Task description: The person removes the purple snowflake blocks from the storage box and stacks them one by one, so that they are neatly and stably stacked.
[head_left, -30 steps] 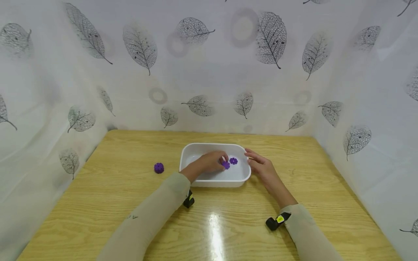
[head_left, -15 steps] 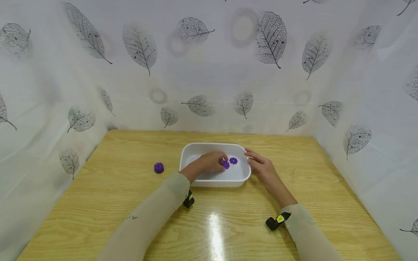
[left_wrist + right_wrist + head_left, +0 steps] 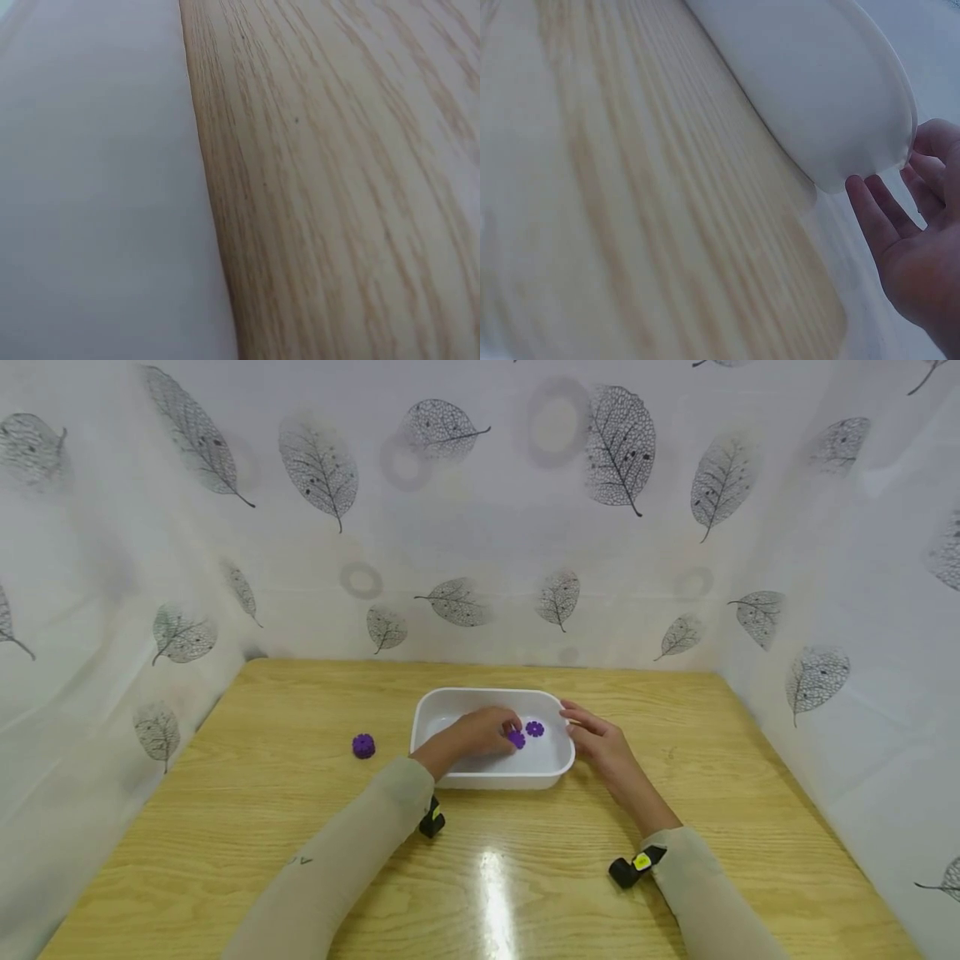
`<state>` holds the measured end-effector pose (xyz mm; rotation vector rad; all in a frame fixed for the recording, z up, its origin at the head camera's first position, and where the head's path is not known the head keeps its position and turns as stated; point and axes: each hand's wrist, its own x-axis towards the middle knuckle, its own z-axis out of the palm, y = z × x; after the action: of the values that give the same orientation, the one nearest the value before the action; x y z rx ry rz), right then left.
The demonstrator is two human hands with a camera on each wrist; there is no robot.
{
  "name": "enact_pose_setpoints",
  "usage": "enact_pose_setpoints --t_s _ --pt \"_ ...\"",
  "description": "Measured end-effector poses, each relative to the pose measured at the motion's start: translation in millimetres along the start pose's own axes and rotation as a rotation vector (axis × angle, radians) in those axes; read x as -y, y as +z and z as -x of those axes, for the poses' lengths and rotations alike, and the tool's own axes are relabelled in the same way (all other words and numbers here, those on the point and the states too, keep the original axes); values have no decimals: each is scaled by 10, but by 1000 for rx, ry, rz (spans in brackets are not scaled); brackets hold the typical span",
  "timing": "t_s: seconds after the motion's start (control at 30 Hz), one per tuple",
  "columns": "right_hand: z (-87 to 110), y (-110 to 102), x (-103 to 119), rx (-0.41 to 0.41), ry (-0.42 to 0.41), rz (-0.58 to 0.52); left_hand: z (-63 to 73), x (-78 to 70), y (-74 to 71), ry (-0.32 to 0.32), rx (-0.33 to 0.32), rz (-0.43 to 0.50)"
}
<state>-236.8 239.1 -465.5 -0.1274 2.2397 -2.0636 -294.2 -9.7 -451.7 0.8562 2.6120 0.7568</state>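
In the head view a white plastic basin (image 3: 495,783) stands on the wooden table. My left hand (image 3: 480,732) reaches inside it and pinches a purple flower-shaped piece (image 3: 517,740) between thumb and fingertips. Just beyond those fingertips, a second purple flower-shaped piece (image 3: 535,728) lies flat on the basin's floor. My right hand (image 3: 606,750) holds the basin's right end at the rim. In the right wrist view, several fingers (image 3: 871,214) touch the basin's outer wall (image 3: 832,105), while one digit bends over at the rim. The left wrist view shows only the basin's side and wood grain.
A small stack of purple flower-shaped pieces (image 3: 363,746) sits on the table (image 3: 300,827), left of the basin. White leaf-patterned curtains (image 3: 480,527) enclose the table at the back and both sides. Each wrist carries a small black camera (image 3: 630,870).
Hardly anything differs. Both hands keep their places on the basin and the purple piece, and the head view has shifted very slightly.
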Motion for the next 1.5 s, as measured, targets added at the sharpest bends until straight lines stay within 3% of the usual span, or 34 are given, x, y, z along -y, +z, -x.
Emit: enact_pose_setpoints --t_s 0.3,0.5,0.63,0.73,0.9,1.0,1.5 --pt "1 13 28 7 9 -4 -24 26 -52 1 -24 65" --pt "7 6 24 -4 17 -6 -28 22 -98 37 -49 70" --pt "6 8 17 -4 17 -14 -3 25 -137 57 -85 58" --pt "7 6 9 1 20 -14 41 27 -184 64 -120 110" --pt "8 7 12 3 17 -13 165 28 -259 37 -180 272" --pt "8 5 21 2 13 -13 265 23 -298 21 -218 316" --pt "-5 -2 -1 -11 19 -17 727 96 -403 73 -321 290"
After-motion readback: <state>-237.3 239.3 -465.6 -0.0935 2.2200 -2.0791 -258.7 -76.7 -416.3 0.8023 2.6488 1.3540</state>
